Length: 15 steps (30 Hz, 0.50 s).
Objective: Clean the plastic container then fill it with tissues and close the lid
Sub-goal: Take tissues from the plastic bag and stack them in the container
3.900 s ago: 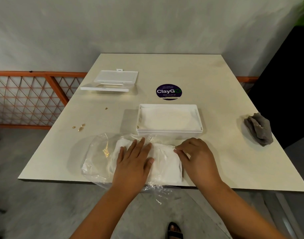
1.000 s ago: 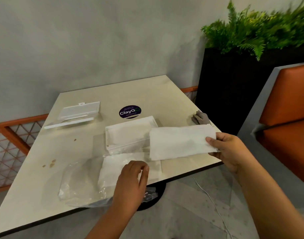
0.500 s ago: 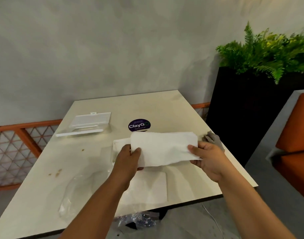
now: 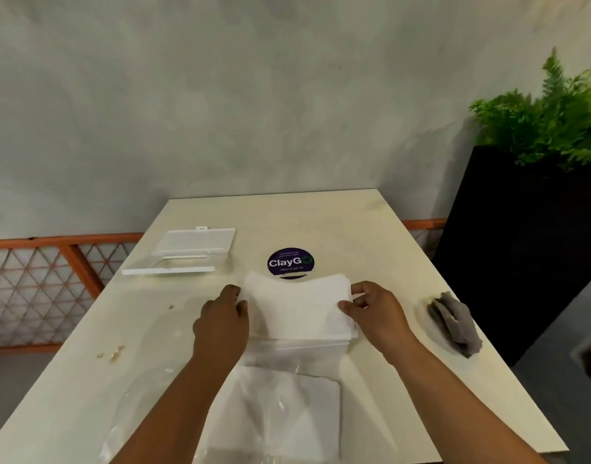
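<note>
While both hands pinch its short ends, the stack of tissues (image 4: 296, 308) sags over the plastic container (image 4: 307, 346), apparently resting in its opening. The left hand (image 4: 220, 324) grips the left end, the right hand (image 4: 376, 311) the right. The lid (image 4: 187, 251) lies apart at the table's (image 4: 404, 329) far left; more tissues sit in a clear bag (image 4: 280, 410) nearer.

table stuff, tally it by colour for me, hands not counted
White: 3, the tissue stack held at both ends, the tissues in the plastic bag, the container lid
Clear: 1, the container under the held stack
Grey: 1, the rag
Purple: 1, the round ClayGo sticker
Total: 6
</note>
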Each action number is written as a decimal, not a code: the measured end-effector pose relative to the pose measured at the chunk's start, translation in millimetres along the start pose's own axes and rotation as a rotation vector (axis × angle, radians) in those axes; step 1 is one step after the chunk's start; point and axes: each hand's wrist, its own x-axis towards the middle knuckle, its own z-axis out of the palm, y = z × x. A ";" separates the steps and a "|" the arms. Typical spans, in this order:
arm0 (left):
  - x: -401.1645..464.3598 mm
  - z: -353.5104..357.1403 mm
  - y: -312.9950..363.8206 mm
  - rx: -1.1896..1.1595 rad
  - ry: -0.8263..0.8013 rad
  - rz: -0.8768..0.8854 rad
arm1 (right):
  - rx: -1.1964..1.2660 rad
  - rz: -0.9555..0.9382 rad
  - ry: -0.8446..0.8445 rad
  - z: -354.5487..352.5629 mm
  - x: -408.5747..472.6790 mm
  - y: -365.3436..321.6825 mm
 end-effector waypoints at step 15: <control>-1.6 9.5 -14.4 0.198 0.046 -0.014 | -0.394 -0.141 -0.044 8.4 13.7 4.8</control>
